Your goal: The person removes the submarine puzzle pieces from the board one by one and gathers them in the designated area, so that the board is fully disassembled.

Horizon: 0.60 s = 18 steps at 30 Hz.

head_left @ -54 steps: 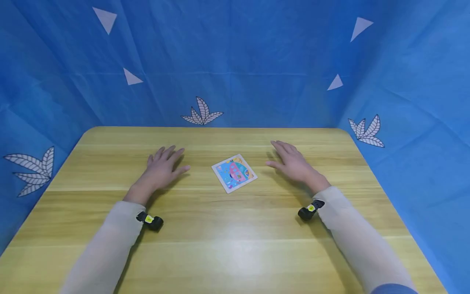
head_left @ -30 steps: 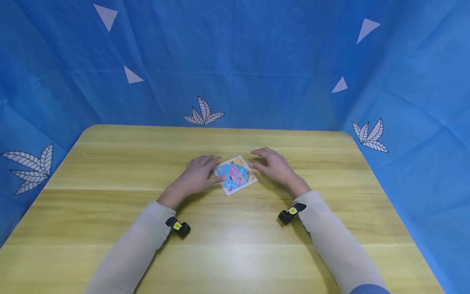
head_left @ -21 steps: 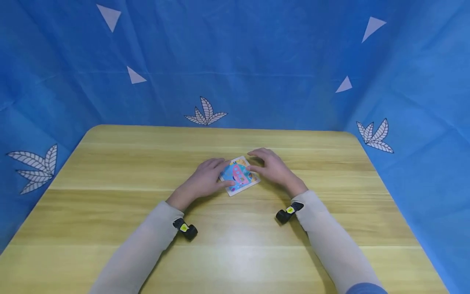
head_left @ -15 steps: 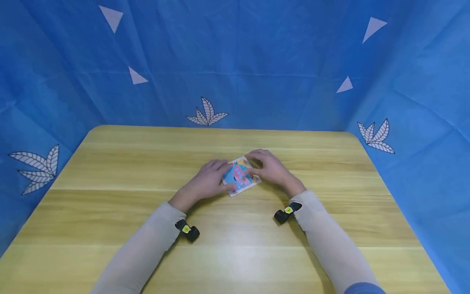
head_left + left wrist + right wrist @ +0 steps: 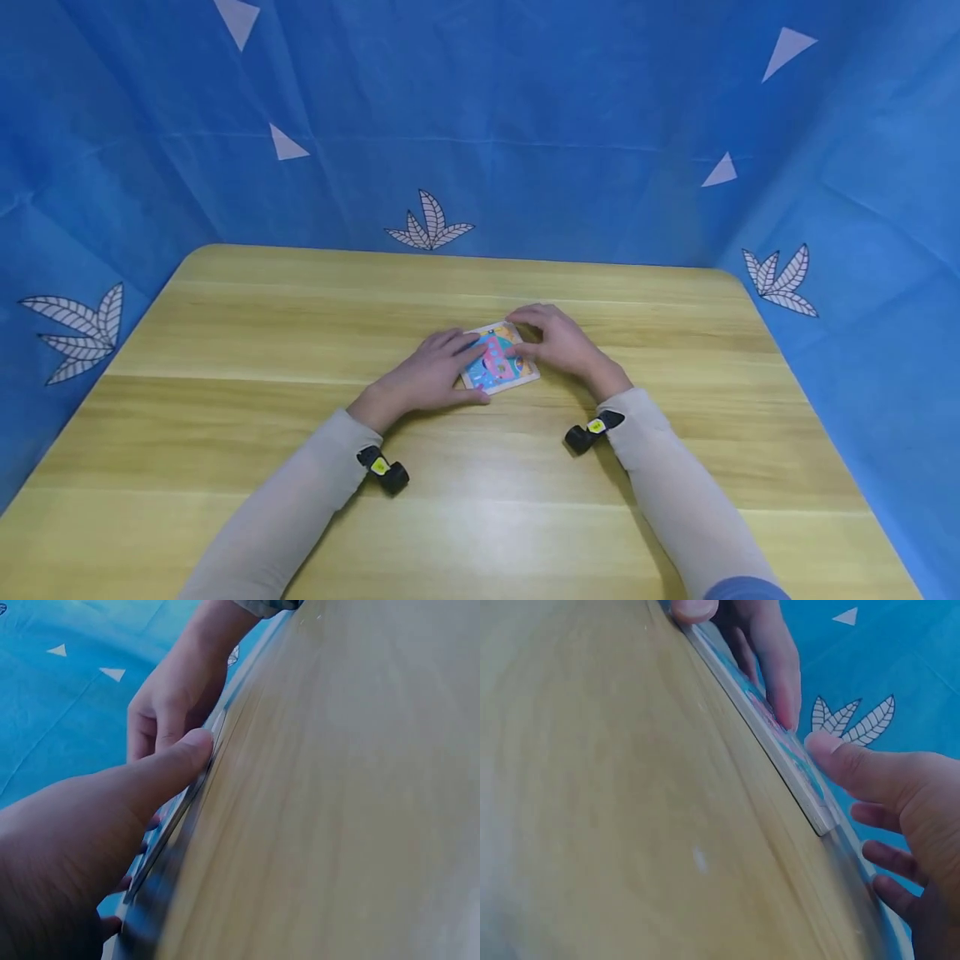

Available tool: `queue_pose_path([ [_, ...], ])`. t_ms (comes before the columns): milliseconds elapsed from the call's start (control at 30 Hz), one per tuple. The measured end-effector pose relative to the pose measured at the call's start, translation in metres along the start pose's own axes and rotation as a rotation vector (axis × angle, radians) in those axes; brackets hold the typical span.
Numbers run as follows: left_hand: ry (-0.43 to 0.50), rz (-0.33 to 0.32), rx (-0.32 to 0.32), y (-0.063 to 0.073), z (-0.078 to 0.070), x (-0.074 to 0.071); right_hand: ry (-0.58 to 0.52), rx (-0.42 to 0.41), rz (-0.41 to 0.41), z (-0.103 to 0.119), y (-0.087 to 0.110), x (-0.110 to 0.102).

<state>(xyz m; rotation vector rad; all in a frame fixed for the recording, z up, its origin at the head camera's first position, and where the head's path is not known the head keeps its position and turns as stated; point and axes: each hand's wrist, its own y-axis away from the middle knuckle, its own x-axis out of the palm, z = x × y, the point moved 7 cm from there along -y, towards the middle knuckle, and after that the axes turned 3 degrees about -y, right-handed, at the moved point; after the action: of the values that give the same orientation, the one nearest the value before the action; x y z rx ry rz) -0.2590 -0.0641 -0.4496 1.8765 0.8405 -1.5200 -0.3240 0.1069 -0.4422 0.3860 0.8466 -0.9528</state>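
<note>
A thin square board [image 5: 501, 365], printed with a pink and teal cartoon submarine inside a pale border, lies on the wooden table. Along its left side is my left hand [image 5: 431, 375], index finger stretched over the picture, thumb along the near edge. In the left wrist view that thumb [image 5: 184, 754] overlaps the board's edge [image 5: 161, 851]. At the right side my right hand [image 5: 562, 340] has its thumb over the picture and its index fingertip at the far corner. The right wrist view has the other right fingers [image 5: 889, 859] loosely bent, off the board.
The wooden table [image 5: 480, 500] has rounded far corners. Blue cloth [image 5: 480, 100] printed with white triangles and leaves hangs behind it and at both sides. Each wrist carries a small black camera, such as the left wrist camera [image 5: 386, 471].
Both hands have come in from the sides to the board. The board has turned slightly, and my left thumb has slid from its face to its near edge.
</note>
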Motion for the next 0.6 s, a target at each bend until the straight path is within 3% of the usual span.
queue_pose_path([
  [300,0.09,0.043,0.033,0.007,0.011,0.004,0.015,-0.066,-0.016,0.001,0.006,0.006],
  [600,0.147,0.001,0.04,0.009,0.02,0.007,0.03,-0.049,-0.06,0.003,0.011,0.009],
])
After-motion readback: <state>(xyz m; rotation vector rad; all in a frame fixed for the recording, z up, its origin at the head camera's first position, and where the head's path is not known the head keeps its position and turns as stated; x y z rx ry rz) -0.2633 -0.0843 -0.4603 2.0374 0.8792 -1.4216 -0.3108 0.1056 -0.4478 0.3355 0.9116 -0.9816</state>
